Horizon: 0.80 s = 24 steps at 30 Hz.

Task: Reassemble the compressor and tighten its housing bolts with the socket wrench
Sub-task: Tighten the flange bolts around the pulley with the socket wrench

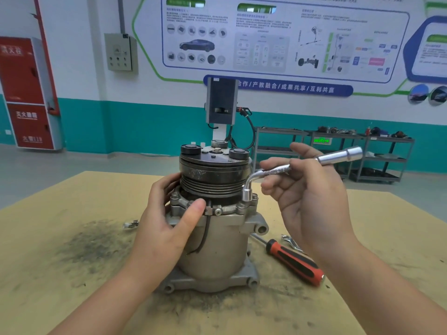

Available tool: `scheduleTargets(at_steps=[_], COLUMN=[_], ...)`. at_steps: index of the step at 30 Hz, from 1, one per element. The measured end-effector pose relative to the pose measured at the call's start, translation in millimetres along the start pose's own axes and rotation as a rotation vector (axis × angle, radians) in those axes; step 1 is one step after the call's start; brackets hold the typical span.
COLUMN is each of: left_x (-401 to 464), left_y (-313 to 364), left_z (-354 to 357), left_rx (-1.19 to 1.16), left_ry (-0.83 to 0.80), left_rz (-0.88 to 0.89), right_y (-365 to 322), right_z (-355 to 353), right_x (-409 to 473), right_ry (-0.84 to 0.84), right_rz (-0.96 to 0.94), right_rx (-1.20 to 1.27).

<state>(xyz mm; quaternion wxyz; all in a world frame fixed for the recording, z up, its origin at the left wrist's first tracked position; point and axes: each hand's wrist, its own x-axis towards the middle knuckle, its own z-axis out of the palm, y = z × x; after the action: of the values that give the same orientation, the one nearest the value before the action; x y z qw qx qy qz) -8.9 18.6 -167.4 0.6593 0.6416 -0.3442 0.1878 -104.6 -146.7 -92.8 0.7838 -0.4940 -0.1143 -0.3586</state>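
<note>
I see the table (72, 274) smudged with dark grime left of centre. Left hand (167, 223) grips the compressor (217, 250), fingers curled round its upper flange, thumb pressing on the front clamp. The compressor stands upright mid-table, pulley on top. Right hand (307, 197) holds the socket wrench (285, 169), fingers pinching its shaft; the bent socket end sits on a housing bolt (246, 197). A red-and-black screwdriver (290, 259) lies to the right.

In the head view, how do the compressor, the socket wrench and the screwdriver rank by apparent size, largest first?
1. compressor, clearly largest.
2 and 3. socket wrench and screwdriver: they look similar in length, so I leave them unranked.
</note>
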Motion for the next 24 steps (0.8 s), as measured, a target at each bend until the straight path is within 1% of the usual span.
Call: scheduleTargets(at_steps=[12,15,18,20,24], left_x=[1.1,1.1,0.8,0.6,0.9], left_y=[-1.2,-0.4,-0.2,-0.3,-1.8], left_z=[-0.6,-0.8,-2.7,-3.5,-3.0], left_rx=[0.008,-0.002,-0.002,0.019,0.024], left_ry=[-0.014,-0.021,-0.050,-0.060,-0.052], left_rz=[0.005,0.004,-0.026,-0.042,-0.045], right_y=[8.9,10.9,13.4,14.5,14.8], right_z=[-9.5,-10.7,-9.0,-10.0,-10.5], right_x=[8.3,9.7,7.6,4.3,-8.4], right_ry=[0.010,0.029,0.040,0.011,-0.138], right_rz=[0.270,0.300,0.250,0.155,-0.159], right_rx=[0.168,0.204,0.240,0.219,-0.046])
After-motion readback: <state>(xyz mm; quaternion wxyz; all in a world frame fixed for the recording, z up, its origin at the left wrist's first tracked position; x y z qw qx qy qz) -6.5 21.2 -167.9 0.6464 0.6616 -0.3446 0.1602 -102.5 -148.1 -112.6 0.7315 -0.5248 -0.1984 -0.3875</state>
